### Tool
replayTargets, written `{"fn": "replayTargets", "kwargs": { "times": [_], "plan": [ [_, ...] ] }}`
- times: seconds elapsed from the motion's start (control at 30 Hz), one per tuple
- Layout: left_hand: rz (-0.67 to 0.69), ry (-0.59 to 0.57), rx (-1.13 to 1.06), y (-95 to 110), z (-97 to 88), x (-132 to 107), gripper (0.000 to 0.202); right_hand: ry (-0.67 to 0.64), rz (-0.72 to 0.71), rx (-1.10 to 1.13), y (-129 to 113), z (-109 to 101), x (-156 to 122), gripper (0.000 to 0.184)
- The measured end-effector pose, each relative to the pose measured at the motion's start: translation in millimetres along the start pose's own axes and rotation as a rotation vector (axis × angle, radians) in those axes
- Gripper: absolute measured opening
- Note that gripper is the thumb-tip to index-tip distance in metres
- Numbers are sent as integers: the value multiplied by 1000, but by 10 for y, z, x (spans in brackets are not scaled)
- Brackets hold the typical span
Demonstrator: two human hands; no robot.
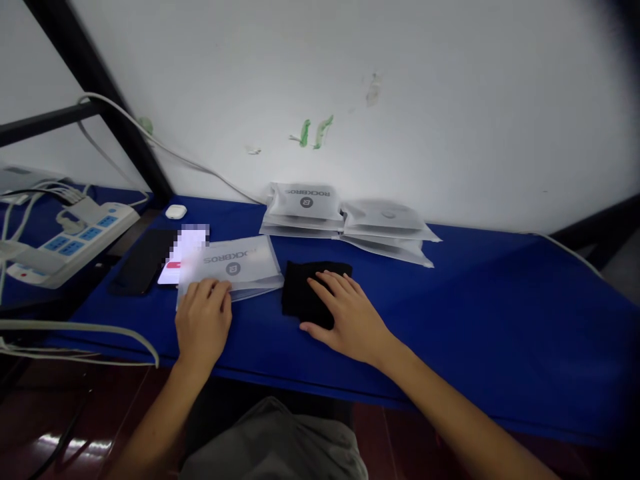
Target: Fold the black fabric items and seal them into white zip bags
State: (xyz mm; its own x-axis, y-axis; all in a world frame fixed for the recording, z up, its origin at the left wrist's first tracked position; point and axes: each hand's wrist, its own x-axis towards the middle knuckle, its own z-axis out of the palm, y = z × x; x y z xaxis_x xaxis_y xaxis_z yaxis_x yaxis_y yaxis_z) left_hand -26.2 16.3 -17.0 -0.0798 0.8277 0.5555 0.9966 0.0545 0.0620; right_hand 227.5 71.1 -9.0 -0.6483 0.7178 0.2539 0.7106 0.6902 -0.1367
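The black folded cloth (300,290) lies flat on the blue desk (500,320), between the near edge and the row of bags at the back edge, left of the desk's middle. The right hand (345,313) rests on its right portion, palm down, fingers spread and extended, not clenched; the cloth's left side shows uncovered. The cloth lies to the right of the left hand (204,320), well apart from it.

The left hand is at the near edge of a frosted bag (245,257), fingers bent over its near left part. Whether the fingers pinch the bag or merely rest on it cannot be determined. The bag lies flat just left of the cloth, its printed lettering upside down. Its left side overlaps a lit phone (187,250), the screen of which is partly pixelated.

Left of that phone, a dark flat device (143,260) lies near the desk's left end. A small white case (175,212) sits by the far left corner.

Along the back edge, near the wall (450,100), stand two groups of frosted bags side by side: a left group (303,207) with lettering visible, and a right group (387,223). Both show layered edges. Beyond the desk's left end is a white power strip (75,243) with plugs and cables.
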Motion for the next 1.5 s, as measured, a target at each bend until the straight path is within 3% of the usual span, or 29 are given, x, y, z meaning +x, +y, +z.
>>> {"fn": "replayTargets", "kwargs": {
  "times": [0.23, 0.6, 0.87, 1.13, 1.5],
  "plan": [
    [-41, 59, -29, 20, 25, 65, 26, -16, 7, 8, 7, -34, 3, 67],
    [-120, 81, -20, -32, -72, 158, 29, -55, -62, 51, 51, -100, -30, 86],
    [11, -14, -47, 142, -39, 189, 27, -90, -125, 190, -10, -123, -168, 79],
    [174, -112, -50, 368, 59, 224, 28, -190, -206, 266, -187, -135, -294, 96],
    [281, -72, -128, 401, 112, 138, 21, -252, -268, 251, -301, -117, -415, 79]
  ]
}}
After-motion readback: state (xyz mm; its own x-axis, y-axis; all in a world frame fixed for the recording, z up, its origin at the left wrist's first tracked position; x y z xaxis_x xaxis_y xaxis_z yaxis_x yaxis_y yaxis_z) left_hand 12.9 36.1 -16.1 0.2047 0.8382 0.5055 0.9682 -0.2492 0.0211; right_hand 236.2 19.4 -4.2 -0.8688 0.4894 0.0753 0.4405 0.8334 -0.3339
